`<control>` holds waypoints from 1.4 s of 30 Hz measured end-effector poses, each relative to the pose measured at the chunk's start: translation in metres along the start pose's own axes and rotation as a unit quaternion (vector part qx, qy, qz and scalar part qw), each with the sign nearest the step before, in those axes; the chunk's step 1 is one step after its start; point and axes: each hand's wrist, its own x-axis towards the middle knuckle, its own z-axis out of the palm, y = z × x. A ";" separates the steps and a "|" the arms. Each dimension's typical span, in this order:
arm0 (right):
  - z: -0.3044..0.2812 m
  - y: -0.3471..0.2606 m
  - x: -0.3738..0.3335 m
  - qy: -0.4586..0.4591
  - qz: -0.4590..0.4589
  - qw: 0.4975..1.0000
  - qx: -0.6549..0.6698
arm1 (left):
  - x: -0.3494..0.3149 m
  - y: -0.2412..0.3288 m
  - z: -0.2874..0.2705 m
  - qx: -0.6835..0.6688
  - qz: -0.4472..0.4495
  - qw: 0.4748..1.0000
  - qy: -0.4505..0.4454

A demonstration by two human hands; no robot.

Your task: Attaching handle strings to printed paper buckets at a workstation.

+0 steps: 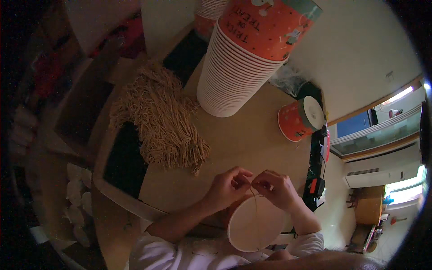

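My left hand (229, 186) and my right hand (276, 189) meet just above a paper bucket. Both have their fingertips pinched together on a thin tan cord (255, 198). The cord runs down across the open mouth of the bucket (252, 229), whose white inside faces up close to my body. Part of its orange outer wall shows beside my left wrist. The exact shape of the cord between my fingers is too small to make out. Ahead and left of my hands lies a large heap of similar tan cords (164, 121) on the table.
A tall stack of nested orange-and-white paper buckets (243, 67) rises beyond the cords, with another stack (209, 20) behind. One orange bucket (294, 119) stands upside down at the right. A black-and-orange device (317, 186) sits by the table's right edge. A cardboard box (83, 108) stands left.
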 end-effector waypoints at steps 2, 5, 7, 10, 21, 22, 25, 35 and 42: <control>-0.001 0.004 -0.001 -0.001 -0.011 1.000 -0.007 | 0.002 0.007 -0.004 0.011 -0.003 1.000 -0.004; 0.000 0.007 -0.003 0.004 0.007 1.000 0.017 | 0.000 0.009 -0.005 0.037 -0.005 0.999 0.002; -0.001 0.006 -0.002 -0.001 0.001 1.000 -0.009 | -0.001 0.009 -0.005 0.050 -0.003 0.999 0.010; -0.002 0.005 -0.001 -0.002 -0.005 1.000 -0.019 | -0.001 0.014 -0.004 0.066 0.014 0.998 0.022; 0.001 0.003 -0.001 -0.001 -0.045 0.997 -0.055 | -0.002 0.008 -0.003 0.259 0.140 0.952 0.080; 0.002 0.005 0.000 0.005 -0.074 0.995 -0.070 | -0.001 0.007 -0.002 0.259 0.140 0.952 0.079; 0.003 0.010 -0.003 0.024 0.001 1.000 -0.015 | 0.003 -0.008 0.000 0.251 0.119 0.956 0.096; 0.001 0.011 -0.002 0.011 0.076 0.997 0.013 | 0.012 0.007 0.003 -0.159 -0.239 0.953 -0.092; -0.004 0.022 0.004 0.011 0.041 0.990 0.137 | 0.010 -0.002 0.003 -0.158 -0.207 0.962 -0.079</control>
